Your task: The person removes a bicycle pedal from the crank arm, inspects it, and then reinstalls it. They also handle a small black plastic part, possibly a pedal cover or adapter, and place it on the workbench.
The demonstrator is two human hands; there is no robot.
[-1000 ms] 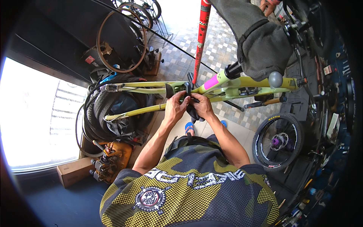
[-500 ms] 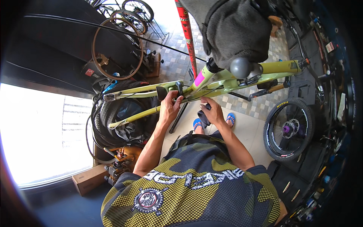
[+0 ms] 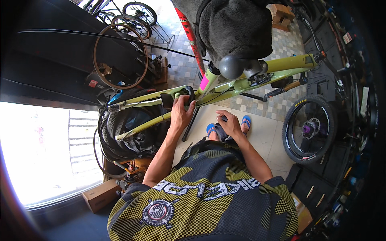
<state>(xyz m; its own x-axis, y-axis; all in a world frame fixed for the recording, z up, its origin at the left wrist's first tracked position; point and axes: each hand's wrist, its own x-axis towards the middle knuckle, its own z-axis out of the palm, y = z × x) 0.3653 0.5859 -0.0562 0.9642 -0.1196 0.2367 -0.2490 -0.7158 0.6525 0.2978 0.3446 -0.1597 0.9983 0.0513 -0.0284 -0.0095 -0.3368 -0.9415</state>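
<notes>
- Apparently the step in hand is cloth work on a bicycle frame (image 3: 233, 93): the left hand (image 3: 182, 113) curls its fingers narrowly round it, just beside one black curved part (image 3: 190, 94).
- Nearer the body, the right hand (image 3: 230, 124) is apart from the frame, fingers closed on one dark cloth (image 3: 220, 130), partly hidden.
- Next, I judge, another pass would call for a steady left hold and the cloth raised to the frame.
- Below the right fingers: two blue sandals (image 3: 246, 119).
- Just beyond the fingers: one yellow-green frame in all, reaching out both ways from the left fingertips.
- Farther ahead of the fingers: one red pole (image 3: 188, 34) and one grey cover (image 3: 237, 32).
- Well right of them, one tyred wheel (image 3: 309, 130); far left and ahead, one bare brown rim (image 3: 94, 56).
- Farthest: parked bicycles (image 3: 140, 14), too overlapped to count.
</notes>
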